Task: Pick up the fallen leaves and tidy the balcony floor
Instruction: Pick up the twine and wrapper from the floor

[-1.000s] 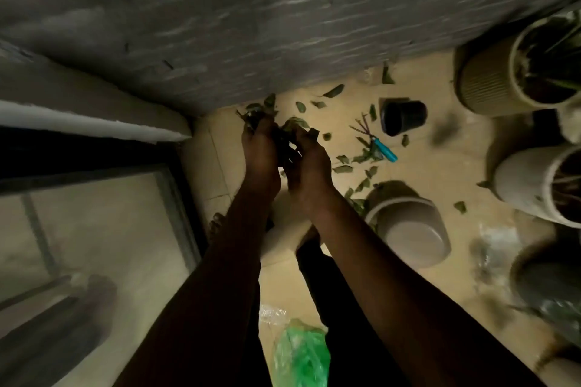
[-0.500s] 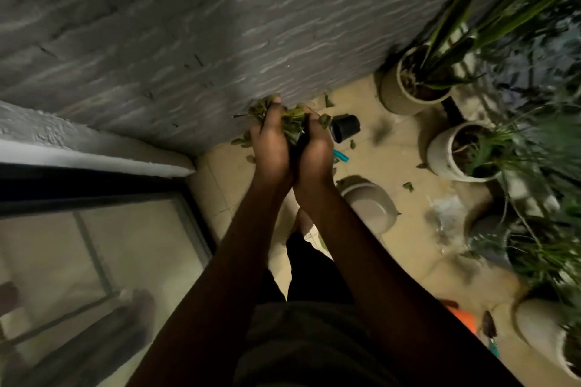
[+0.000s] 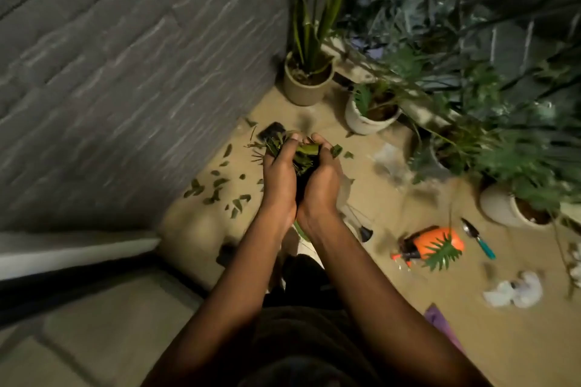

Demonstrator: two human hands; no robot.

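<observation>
My left hand (image 3: 280,177) and my right hand (image 3: 320,182) are pressed together side by side, high above the tan balcony floor (image 3: 377,198). Between them they hold a bunch of green leaves and twigs (image 3: 290,152), with the fingers curled round it and leaf ends sticking out at the top. Several fallen leaves (image 3: 217,190) still lie on the floor by the grey stone wall, to the left of my hands. A few more leaves (image 3: 347,154) lie just right of my fingertips.
A small black pot (image 3: 273,130) lies on its side beyond my hands. Potted plants (image 3: 308,82) line the far and right edges. An orange spray bottle (image 3: 434,243), a teal-handled trowel (image 3: 479,239) and crumpled white paper (image 3: 515,292) lie on the right. A glass door is at lower left.
Both hands have risen with the leaf bunch held between them, and the view has swung up and right, bringing the potted plants, spray bottle and trowel into sight.
</observation>
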